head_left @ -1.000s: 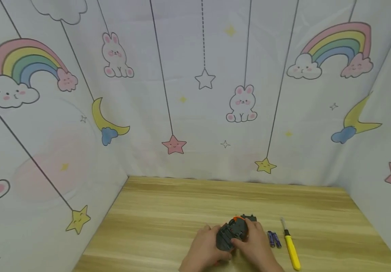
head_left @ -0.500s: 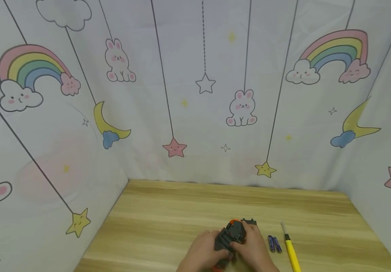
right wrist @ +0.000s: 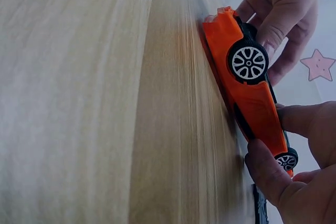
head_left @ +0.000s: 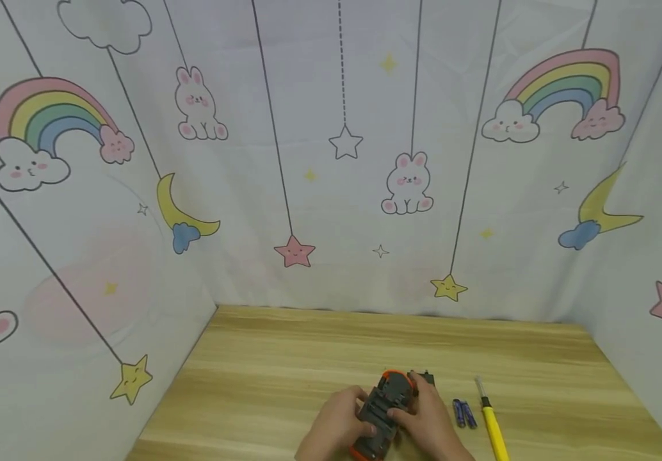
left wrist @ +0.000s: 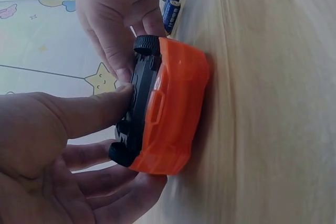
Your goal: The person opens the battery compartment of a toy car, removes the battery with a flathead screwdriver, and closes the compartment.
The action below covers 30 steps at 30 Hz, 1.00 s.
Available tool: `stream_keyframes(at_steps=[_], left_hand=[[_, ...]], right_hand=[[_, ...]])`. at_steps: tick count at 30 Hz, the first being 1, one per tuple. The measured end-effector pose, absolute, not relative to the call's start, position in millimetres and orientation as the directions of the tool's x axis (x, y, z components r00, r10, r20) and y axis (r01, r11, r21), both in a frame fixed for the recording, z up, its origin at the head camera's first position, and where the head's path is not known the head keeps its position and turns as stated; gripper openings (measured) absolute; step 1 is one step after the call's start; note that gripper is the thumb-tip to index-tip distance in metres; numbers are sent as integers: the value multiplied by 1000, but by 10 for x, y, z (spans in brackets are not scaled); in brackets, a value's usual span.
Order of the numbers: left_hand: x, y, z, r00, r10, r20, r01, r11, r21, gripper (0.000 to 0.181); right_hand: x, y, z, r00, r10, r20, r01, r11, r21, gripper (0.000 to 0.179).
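An orange toy car (head_left: 385, 400) lies upside down between both hands, its black underside facing up. Spoked wheels and the orange side of its body (right wrist: 252, 106) show in the right wrist view. My left hand (head_left: 338, 417) grips the left side, with the thumb on the underside and the fingers under the body (left wrist: 170, 114). From the right, my right hand (head_left: 427, 415) holds the other side, thumb pressed on the underside and fingertips at the far end. Recessed slots run across the middle of the underside. The car's roof is hidden from the head view.
Right of the hands lie two small purple-blue batteries (head_left: 465, 413). Further right is a yellow-handled screwdriver (head_left: 493, 426), its tip pointing away. A small black part (head_left: 426, 378) sits just behind my right hand. Printed cloth walls surround the wooden table (head_left: 285, 358).
The car has turned from a slant to lie more lengthwise, showing more of its underside and its orange near end. My left hand has shifted its grip along the car's side.
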<state>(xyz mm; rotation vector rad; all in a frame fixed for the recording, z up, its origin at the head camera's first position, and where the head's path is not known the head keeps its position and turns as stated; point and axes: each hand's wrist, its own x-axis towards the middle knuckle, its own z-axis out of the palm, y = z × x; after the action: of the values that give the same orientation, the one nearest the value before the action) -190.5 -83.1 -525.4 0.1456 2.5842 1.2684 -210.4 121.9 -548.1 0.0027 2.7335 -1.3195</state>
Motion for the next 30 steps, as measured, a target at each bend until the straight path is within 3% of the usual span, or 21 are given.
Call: stream_keyframes(at_steps=[10,16,25,30], left_hand=[[-1898,-823,-5297,-953,184,-241,-120,501,857,43],[-1915,-808,-5305,-963,161,-217,-113,489,865,42],[-1946,-796,-5317,-968,134,-211,-120,492,863,39],[-1972,-786,-5346,-974,119,-192,-111,491,864,39]], right_hand=[[-2018,1269,-5466,-978,-116,-171,98,469,-878,102],[-1995,1283,-5487,-962,-168,-217,116,468,-876,106],[-1994,1269,-5512,-930,-311,-195,75,360,-930,91],[-1974,1237,-5484,-937,-289,-198,73,392,-917,88]])
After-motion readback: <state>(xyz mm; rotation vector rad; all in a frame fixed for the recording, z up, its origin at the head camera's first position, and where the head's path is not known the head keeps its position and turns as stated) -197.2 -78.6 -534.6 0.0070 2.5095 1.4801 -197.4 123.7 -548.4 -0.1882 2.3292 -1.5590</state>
